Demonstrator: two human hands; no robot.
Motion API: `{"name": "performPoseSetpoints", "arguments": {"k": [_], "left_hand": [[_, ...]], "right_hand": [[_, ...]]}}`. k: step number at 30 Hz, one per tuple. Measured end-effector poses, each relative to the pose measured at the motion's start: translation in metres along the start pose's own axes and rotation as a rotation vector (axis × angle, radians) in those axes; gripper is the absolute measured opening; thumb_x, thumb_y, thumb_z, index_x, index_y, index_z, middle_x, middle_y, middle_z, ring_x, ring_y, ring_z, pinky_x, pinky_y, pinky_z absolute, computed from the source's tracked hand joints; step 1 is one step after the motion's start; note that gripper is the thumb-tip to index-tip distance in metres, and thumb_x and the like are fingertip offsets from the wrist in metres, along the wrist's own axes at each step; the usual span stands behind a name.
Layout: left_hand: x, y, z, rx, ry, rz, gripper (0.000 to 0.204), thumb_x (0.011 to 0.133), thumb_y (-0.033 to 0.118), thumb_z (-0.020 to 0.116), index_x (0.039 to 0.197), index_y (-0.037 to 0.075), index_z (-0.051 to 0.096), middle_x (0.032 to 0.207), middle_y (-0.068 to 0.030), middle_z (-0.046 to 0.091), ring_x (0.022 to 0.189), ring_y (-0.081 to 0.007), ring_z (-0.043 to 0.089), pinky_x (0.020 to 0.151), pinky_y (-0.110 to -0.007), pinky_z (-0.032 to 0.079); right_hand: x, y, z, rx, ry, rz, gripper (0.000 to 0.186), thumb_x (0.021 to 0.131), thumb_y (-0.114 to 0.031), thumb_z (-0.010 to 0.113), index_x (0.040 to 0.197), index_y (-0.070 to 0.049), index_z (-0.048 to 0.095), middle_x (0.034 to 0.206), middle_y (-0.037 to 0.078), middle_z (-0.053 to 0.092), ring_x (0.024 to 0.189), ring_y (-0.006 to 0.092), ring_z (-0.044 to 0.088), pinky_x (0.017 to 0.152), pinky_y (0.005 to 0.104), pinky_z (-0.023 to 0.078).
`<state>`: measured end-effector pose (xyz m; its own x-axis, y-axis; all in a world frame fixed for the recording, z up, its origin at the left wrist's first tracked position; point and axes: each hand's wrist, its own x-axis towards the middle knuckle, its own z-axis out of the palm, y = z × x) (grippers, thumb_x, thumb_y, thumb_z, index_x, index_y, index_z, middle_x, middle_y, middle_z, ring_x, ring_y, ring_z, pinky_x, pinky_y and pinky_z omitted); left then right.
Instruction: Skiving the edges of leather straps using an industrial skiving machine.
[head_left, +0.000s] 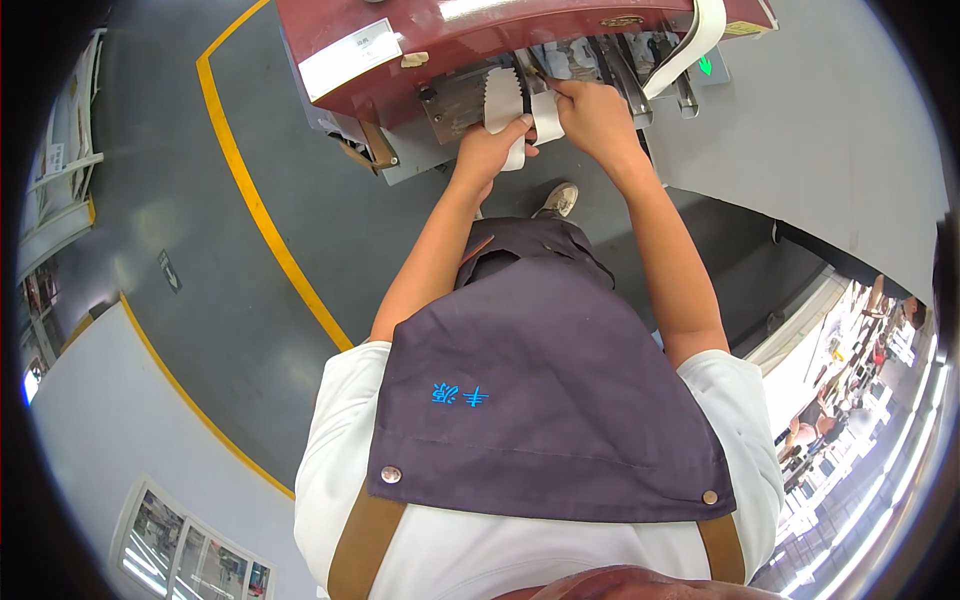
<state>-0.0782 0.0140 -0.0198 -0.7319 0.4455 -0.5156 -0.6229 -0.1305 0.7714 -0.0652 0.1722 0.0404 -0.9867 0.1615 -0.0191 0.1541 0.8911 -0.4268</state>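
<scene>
My left hand (pixel 488 152) is closed, thumb on top, on a flat white strip (pixel 503 98) with a toothed left edge. The strip's upper part lies over the metal plate at the front of a dark red machine (pixel 450 35), and its lower end hangs below my fingers. Close on the right, my right hand (pixel 597 118) pinches a smooth white piece (pixel 547 117) at the machine's opening. Whether the two white pieces are joined cannot be told, since my fingers cover part of them.
A broad white band (pixel 697 50) curves down the machine's right side beside metal guides (pixel 625 80). At right stands a light grey surface (pixel 820 110). Yellow lines (pixel 245 160) mark the grey floor at left, and a shoe (pixel 560 200) shows below my hands.
</scene>
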Motion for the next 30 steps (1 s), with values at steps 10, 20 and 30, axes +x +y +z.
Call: {"name": "performPoseSetpoints", "arguments": {"k": [10, 20, 30], "left_hand": [[-0.002, 0.007, -0.003, -0.096, -0.131, -0.087, 0.028, 0.086, 0.022, 0.063, 0.103, 0.000, 0.063, 0.090, -0.0105, 0.066, 0.071, -0.0196, 0.065, 0.061, -0.029, 0.050], [-0.003, 0.008, -0.004, -0.060, -0.107, -0.121, 0.033, 0.086, 0.025, 0.062, 0.109, 0.002, 0.061, 0.095, -0.0095, 0.065, 0.071, -0.0204, 0.065, 0.061, -0.029, 0.049], [-0.007, 0.000, -0.004, -0.023, -0.140, -0.096, 0.033, 0.087, 0.024, 0.062, 0.111, 0.002, 0.058, 0.095, -0.0078, 0.064, 0.075, -0.0209, 0.066, 0.062, -0.029, 0.051]], "right_hand": [[0.002, -0.030, 0.003, -0.257, -0.106, 0.002, 0.019, 0.065, -0.012, 0.069, 0.082, -0.003, 0.068, 0.075, 0.020, 0.066, 0.070, 0.0359, 0.066, 0.064, 0.0434, 0.054], [-0.002, -0.020, 0.004, -0.220, -0.022, -0.029, 0.020, 0.081, -0.012, 0.051, 0.090, -0.005, 0.068, 0.078, 0.016, 0.065, 0.070, 0.0358, 0.064, 0.063, 0.0448, 0.052], [-0.012, -0.009, 0.023, -0.123, 0.119, -0.018, 0.017, 0.081, -0.011, 0.052, 0.084, -0.005, 0.067, 0.078, 0.014, 0.065, 0.071, 0.0350, 0.064, 0.063, 0.0443, 0.052]]}}
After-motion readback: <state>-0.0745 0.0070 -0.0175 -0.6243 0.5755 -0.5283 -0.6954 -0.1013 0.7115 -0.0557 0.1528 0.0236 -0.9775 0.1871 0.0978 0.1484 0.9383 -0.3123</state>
